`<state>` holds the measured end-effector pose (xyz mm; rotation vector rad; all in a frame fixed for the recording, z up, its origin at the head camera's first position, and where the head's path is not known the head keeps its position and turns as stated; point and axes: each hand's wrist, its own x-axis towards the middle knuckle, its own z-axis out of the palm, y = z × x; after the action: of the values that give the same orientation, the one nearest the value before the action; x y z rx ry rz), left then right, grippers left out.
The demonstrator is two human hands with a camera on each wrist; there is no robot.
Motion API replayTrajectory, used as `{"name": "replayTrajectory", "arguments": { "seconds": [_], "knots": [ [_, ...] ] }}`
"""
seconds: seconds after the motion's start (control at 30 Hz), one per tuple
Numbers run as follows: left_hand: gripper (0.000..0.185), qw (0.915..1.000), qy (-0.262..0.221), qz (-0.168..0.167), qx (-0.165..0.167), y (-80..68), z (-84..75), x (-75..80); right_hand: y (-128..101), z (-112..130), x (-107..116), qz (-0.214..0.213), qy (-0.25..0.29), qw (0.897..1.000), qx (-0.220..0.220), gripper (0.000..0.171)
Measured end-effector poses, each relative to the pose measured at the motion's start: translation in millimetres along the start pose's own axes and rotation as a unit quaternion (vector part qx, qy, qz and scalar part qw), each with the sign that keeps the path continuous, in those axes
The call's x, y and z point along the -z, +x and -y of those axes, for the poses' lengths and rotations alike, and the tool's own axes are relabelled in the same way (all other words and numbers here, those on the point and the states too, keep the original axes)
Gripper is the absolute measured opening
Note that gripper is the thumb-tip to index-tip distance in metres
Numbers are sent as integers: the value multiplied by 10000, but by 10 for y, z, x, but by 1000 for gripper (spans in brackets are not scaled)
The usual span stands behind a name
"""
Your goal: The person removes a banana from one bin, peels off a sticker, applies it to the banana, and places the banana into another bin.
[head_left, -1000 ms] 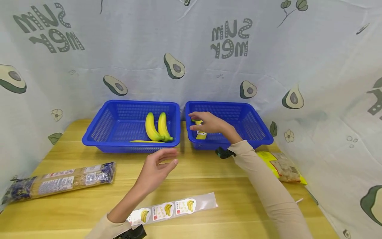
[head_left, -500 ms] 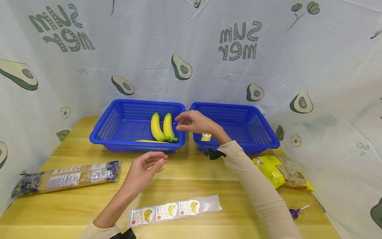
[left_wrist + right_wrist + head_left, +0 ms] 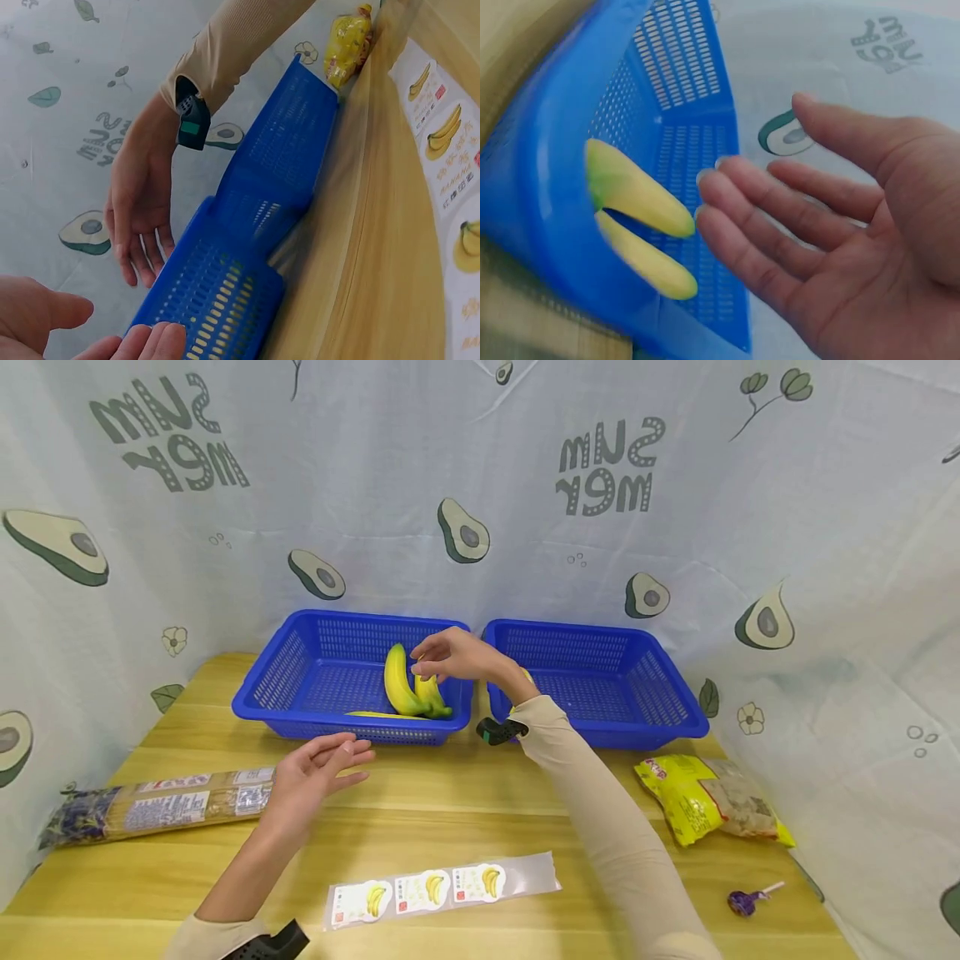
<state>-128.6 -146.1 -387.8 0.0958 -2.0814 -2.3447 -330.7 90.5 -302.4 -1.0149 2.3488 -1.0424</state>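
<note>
My right hand (image 3: 465,656) hovers over the right end of the left blue basket (image 3: 281,717), its fingers apart from the bananas in the right wrist view. A banana (image 3: 399,681) stands leaning there, and another banana (image 3: 431,693) beside it is partly covered by that hand. Along the front wall only a yellow strip of a third banana (image 3: 382,716) shows. My left hand (image 3: 311,777) is held above the table in front of this basket, fingers loosely bent and holding nothing. A strip of banana stickers (image 3: 442,889) lies near the table's front.
The right blue basket (image 3: 600,729) has a yellow item mostly hidden by my right wrist. A pack of noodles (image 3: 168,806) lies at left, partly behind my left hand. At right are a yellow snack bag (image 3: 708,802) and a purple lollipop (image 3: 744,903). A printed curtain (image 3: 375,468) hangs behind.
My right hand has moved left, from over the right basket to above the bananas in the left one. My left hand has drawn back toward the left. The lollipop has come into view.
</note>
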Motion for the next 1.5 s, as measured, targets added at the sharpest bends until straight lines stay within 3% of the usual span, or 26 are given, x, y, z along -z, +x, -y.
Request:
{"name": "replayTrajectory", "arguments": {
  "seconds": [0.27, 0.43, 0.63, 0.77, 0.9, 1.0, 1.1, 1.23, 1.37, 1.5],
  "knots": [
    [57, 9962, -633, -335, 491, 98, -38, 352, 183, -68, -17, -57, 509, 9965, -658, 46],
    [45, 9881, -1221, -520, 784, 144, -56, 533, 310, -163, -34, -187, 1195, 9883, -924, 50],
    [24, 9807, -1676, -654, 765, 187, -81, 713, 439, -263, -77, -384, 1430, 9831, -1076, 53],
    [17, 9759, -1879, -789, 782, 273, -113, 788, 455, -313, -69, -463, 1373, 9815, -1248, 52],
    [44, 9673, -2164, -977, 896, 325, -136, 876, 510, -356, -83, -472, 1272, 9812, -1369, 55],
    [65, 9549, -2443, -1298, 1076, 343, -147, 937, 554, -375, -104, -420, 1395, 9792, -1409, 58],
    [70, 9442, -2565, -1702, 1170, 363, -154, 985, 607, -374, -125, -392, 1495, 9769, -1473, 61],
    [56, 9359, -2575, -2076, 1212, 405, -167, 1004, 652, -353, -142, -336, 1400, 9765, -1602, 63],
    [38, 9320, -2601, -2216, 1206, 429, -172, 1018, 703, -312, -179, -164, 1153, 9802, -1599, 62],
    [33, 9311, -2630, -2263, 1130, 444, -169, 1016, 760, -298, -241, 207, 823, 9835, -1595, 40]
  ]
}}
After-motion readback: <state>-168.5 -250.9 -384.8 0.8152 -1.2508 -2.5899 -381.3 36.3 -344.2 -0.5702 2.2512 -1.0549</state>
